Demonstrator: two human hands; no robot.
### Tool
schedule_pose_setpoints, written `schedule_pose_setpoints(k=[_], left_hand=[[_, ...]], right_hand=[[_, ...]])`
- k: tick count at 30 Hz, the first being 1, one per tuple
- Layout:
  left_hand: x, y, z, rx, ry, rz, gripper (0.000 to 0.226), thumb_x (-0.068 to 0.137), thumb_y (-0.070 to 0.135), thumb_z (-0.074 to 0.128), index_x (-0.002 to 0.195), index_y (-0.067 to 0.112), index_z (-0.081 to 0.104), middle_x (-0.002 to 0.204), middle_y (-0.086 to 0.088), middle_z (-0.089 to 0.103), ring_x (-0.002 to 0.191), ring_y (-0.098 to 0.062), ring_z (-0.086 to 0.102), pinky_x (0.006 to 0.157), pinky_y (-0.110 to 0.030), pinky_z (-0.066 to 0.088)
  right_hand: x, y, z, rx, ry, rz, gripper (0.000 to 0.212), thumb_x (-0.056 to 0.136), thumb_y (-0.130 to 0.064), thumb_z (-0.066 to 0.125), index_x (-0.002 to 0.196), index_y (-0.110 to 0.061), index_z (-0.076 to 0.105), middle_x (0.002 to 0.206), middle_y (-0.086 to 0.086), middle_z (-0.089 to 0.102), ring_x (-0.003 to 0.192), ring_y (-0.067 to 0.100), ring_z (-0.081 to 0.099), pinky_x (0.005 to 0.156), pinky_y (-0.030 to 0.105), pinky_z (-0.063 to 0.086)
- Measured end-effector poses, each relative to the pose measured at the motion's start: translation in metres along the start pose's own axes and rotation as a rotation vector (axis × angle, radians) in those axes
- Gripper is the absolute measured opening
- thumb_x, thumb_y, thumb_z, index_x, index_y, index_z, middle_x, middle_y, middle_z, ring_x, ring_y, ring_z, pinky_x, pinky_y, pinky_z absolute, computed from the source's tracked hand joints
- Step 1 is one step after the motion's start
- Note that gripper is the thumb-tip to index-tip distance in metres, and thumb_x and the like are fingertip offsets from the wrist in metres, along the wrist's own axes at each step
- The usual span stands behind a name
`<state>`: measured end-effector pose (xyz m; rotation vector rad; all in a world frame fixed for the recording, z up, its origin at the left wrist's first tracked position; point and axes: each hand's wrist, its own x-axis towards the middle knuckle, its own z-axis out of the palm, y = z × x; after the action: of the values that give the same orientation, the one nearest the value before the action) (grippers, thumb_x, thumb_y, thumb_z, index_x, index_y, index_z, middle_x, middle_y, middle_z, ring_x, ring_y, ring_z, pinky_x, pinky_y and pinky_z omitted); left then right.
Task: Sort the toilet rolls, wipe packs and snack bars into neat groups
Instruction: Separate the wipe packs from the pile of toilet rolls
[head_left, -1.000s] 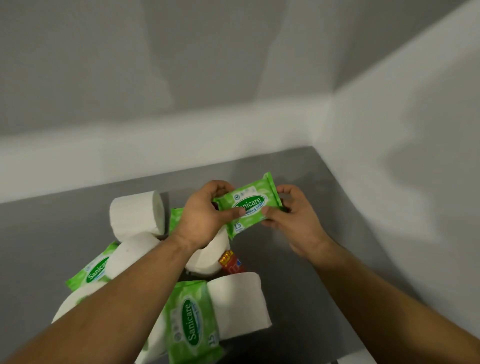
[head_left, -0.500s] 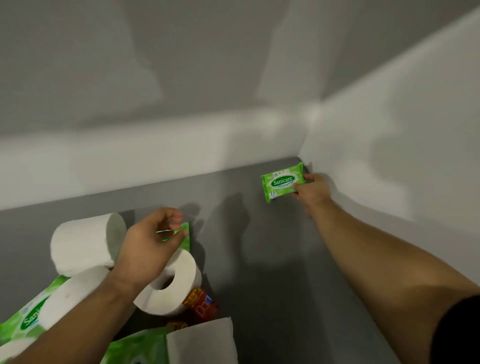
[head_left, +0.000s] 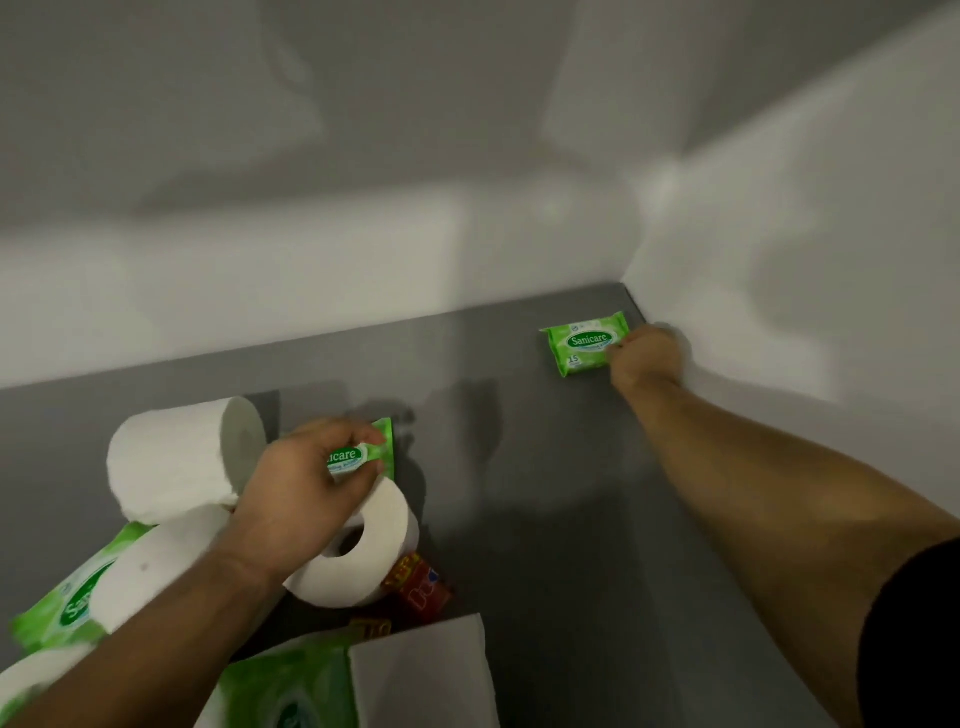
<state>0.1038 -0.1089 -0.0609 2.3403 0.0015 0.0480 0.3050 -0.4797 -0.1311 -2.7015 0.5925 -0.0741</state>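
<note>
A small green Sanicare wipe pack (head_left: 584, 347) lies on the grey floor in the far right corner, and my right hand (head_left: 647, 358) grips its right end. My left hand (head_left: 311, 493) curls its fingers round a second small green wipe pack (head_left: 366, 453) that sits at the pile behind a toilet roll (head_left: 358, 551). Another toilet roll (head_left: 176, 457) lies on its side to the left. A red snack bar (head_left: 418, 590) pokes out beside the roll with the open core. More rolls and wipe packs crowd the lower left.
White walls (head_left: 779, 260) meet at the corner just behind the right hand. The grey floor (head_left: 545, 493) stretches between the pile and the corner. A larger wipe pack (head_left: 78, 597) and a roll (head_left: 421, 675) lie at the bottom edge.
My right hand carried the wipe pack from the middle to the far right corner and lowered it there. My left hand let go of that pack and closed on another in the pile.
</note>
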Motion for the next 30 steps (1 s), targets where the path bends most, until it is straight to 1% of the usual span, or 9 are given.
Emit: schedule_pose_setpoints(k=[1,5,8,11,14,17,22,25,30], left_hand=[[0.001,0.000,-0.001,0.026,-0.015,0.037,0.029,0.084,0.012,0.084,0.097,0.036,0.074,0.103,0.017,0.069,0.095,0.002,0.064,0.086,-0.002,0.042],[0.002,0.004,-0.002,0.148,-0.156,0.191,0.011,0.088,0.020,0.080,0.099,0.023,0.081,0.113,0.006,0.073,0.107,-0.015,0.066,0.099,-0.034,0.052],[0.000,0.009,-0.003,0.276,-0.269,0.314,0.017,0.089,0.032,0.073,0.099,0.022,0.082,0.117,0.004,0.073,0.110,-0.018,0.066,0.101,-0.041,0.053],[-0.001,0.010,-0.004,0.311,-0.366,0.401,0.018,0.086,0.027,0.071,0.094,0.015,0.081,0.109,0.000,0.075,0.104,-0.019,0.068,0.098,-0.042,0.053],[-0.006,0.000,-0.010,0.282,-0.322,0.363,0.015,0.089,0.021,0.072,0.100,0.014,0.079,0.111,0.000,0.074,0.108,-0.019,0.067,0.102,-0.038,0.051],[-0.015,-0.017,-0.020,0.234,-0.265,0.288,0.022,0.087,0.024,0.076,0.108,0.019,0.077,0.119,0.003,0.071,0.114,-0.016,0.063,0.105,-0.024,0.042],[-0.028,-0.033,-0.029,0.327,-0.380,0.324,0.037,0.085,0.041,0.076,0.117,0.024,0.073,0.138,0.005,0.064,0.136,-0.017,0.053,0.120,-0.039,0.037],[-0.034,-0.036,-0.031,0.317,-0.399,0.307,0.046,0.080,0.046,0.080,0.120,0.025,0.071,0.149,0.000,0.055,0.142,-0.022,0.046,0.123,-0.038,0.031],[-0.038,-0.037,-0.032,0.326,-0.399,0.289,0.041,0.079,0.048,0.080,0.115,0.031,0.070,0.156,0.005,0.049,0.143,-0.021,0.043,0.119,-0.036,0.034]], right_hand=[[-0.005,0.001,-0.001,0.011,0.014,-0.019,0.031,0.096,-0.028,0.063,0.113,-0.003,0.072,0.120,0.021,0.068,0.114,0.036,0.060,0.094,0.035,0.046],[-0.049,0.003,-0.002,0.182,0.080,-0.160,0.017,0.087,-0.016,0.069,0.097,-0.005,0.078,0.110,0.022,0.069,0.106,0.038,0.061,0.095,0.035,0.044],[-0.107,-0.008,-0.001,0.278,-0.015,-0.235,0.012,0.086,-0.021,0.076,0.090,-0.010,0.077,0.099,0.014,0.072,0.094,0.030,0.067,0.089,0.036,0.051],[-0.173,-0.025,-0.001,0.304,-0.237,-0.333,0.009,0.087,-0.025,0.076,0.090,-0.016,0.077,0.090,0.001,0.074,0.084,0.015,0.068,0.082,0.026,0.050],[-0.231,-0.040,-0.005,0.385,-0.632,-0.376,0.012,0.087,-0.021,0.076,0.099,-0.022,0.076,0.093,-0.011,0.072,0.087,0.002,0.067,0.081,0.022,0.051],[-0.268,-0.052,0.000,0.326,-0.850,-0.350,0.019,0.084,-0.018,0.078,0.102,-0.023,0.075,0.095,-0.005,0.073,0.090,0.010,0.069,0.082,0.028,0.056],[-0.287,-0.061,0.005,0.255,-0.863,-0.308,0.017,0.079,-0.028,0.084,0.095,-0.025,0.078,0.090,-0.004,0.075,0.085,0.011,0.070,0.076,0.024,0.053],[-0.285,-0.057,-0.001,0.207,-0.724,-0.345,0.008,0.084,-0.028,0.077,0.088,-0.021,0.075,0.083,-0.001,0.072,0.077,0.013,0.066,0.072,0.029,0.051],[-0.281,-0.021,-0.024,0.589,-0.526,-0.090,0.015,0.095,-0.009,0.066,0.107,-0.012,0.075,0.098,0.016,0.074,0.085,0.021,0.067,0.083,0.041,0.057]])
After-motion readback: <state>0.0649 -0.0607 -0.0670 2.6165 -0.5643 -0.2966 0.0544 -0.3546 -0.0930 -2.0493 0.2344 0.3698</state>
